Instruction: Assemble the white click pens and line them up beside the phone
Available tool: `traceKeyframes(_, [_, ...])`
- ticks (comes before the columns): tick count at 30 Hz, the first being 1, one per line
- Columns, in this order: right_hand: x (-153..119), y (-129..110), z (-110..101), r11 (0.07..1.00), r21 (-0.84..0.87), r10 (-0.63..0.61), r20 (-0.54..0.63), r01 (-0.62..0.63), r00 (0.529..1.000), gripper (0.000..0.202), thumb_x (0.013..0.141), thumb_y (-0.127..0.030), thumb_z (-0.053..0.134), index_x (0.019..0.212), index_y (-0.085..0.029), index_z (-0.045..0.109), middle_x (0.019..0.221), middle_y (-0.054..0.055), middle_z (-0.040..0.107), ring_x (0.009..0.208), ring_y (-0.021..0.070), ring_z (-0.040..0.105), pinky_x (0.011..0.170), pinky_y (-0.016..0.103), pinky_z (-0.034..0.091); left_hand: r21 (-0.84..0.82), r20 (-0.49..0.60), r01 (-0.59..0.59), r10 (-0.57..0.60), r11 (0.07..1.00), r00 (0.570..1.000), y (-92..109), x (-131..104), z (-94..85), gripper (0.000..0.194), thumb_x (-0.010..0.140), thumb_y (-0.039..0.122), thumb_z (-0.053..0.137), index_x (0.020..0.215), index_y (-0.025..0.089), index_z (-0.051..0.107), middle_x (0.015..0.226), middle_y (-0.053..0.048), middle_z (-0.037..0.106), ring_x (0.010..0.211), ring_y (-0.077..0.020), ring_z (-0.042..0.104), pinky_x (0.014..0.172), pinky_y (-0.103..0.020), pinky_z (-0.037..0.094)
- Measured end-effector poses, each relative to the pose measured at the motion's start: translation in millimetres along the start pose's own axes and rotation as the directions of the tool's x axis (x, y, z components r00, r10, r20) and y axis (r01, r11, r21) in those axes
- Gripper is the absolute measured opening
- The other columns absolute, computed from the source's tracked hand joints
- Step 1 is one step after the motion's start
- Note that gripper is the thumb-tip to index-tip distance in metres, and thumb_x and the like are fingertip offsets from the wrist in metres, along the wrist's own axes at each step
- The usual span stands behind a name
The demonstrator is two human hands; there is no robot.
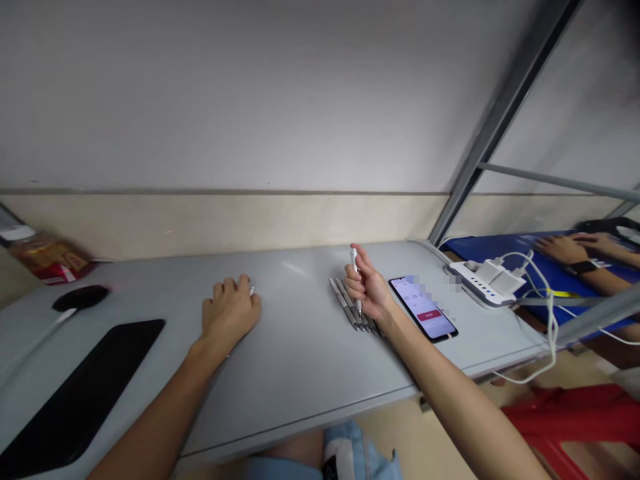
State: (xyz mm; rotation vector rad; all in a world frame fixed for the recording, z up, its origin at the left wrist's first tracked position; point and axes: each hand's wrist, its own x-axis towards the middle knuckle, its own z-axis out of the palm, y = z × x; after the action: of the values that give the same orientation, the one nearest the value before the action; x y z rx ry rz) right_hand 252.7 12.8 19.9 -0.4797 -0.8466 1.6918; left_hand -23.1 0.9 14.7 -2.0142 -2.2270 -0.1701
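My right hand (pixel 367 287) is closed around a silver-and-white pen (pixel 355 259) held upright, its tip down and the thumb by its top end. Just below and behind that hand, several grey pens (pixel 345 305) lie side by side on the grey table (pixel 295 360), partly hidden by the hand. Farther left, my left hand (pixel 231 310) rests palm down with bent fingers over a slim white pen (pixel 252 291). Only that pen's ends show past the hand, so most of it is hidden.
A lit phone (pixel 425 310) lies right of the pens, near a white power strip (pixel 483 283) with cables. At left are a black mat (pixel 90 393), a dark round object (pixel 80 298) and a bottle (pixel 47 257). Another person's hands (pixel 565 250) rest on a blue surface beyond the metal frame.
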Motion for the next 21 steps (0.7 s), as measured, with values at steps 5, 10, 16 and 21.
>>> traceKeyframes(5, [-0.1,0.6,0.5,1.0,-0.018,0.005,-0.027,-0.006,1.0,0.028,0.087,-0.038,0.062,0.11,-0.033,0.047,0.059,-0.009,0.027,0.042,0.0059,0.014,0.037,0.017,0.009,-0.021,0.053,0.011,-0.01,1.0,0.999,-0.7,-0.9,-1.3,0.041,0.088,0.031,0.029,0.116,0.012,0.052,0.112,-0.021,0.057,0.107,-0.0367,0.051,0.077,-0.048,0.046])
traceKeyframes(10, [-1.1,1.7,5.3,0.998,-0.039,0.04,-0.002,-0.04,0.999,0.022,0.088,-0.037,0.059,0.107,-0.028,0.051,0.063,-0.007,0.038,0.044,0.0056,0.025,0.038,0.015,0.017,-0.045,0.093,0.012,-0.007,0.999,0.996,-1.3,-1.7,-3.1,0.039,0.087,0.029,0.029,0.115,0.012,0.051,0.11,-0.02,0.06,0.106,-0.0367,0.053,0.077,-0.048,0.046])
traceKeyframes(16, [-3.8,14.6,15.1,0.949,-0.311,0.074,0.029,-0.061,0.997,0.038,0.076,-0.02,0.065,0.114,-0.023,0.059,0.089,0.0,0.056,0.068,0.009,0.053,0.063,0.024,0.048,-0.058,0.103,0.005,0.001,0.998,0.995,-1.6,-1.2,-2.0,0.04,0.087,0.03,0.03,0.115,0.012,0.053,0.109,-0.02,0.061,0.104,-0.0373,0.053,0.074,-0.049,0.047])
traceKeyframes(21, [-5.6,22.8,14.1,0.65,-0.757,-0.039,0.063,0.073,0.997,0.033,0.078,-0.017,0.059,0.11,-0.019,0.065,0.085,0.001,0.06,0.075,0.0123,0.056,0.072,0.028,0.046,-0.048,0.102,-0.001,0.006,0.999,0.995,-1.5,-1.1,-1.2,0.041,0.087,0.03,0.03,0.117,0.013,0.052,0.11,-0.02,0.061,0.104,-0.037,0.053,0.073,-0.047,0.047])
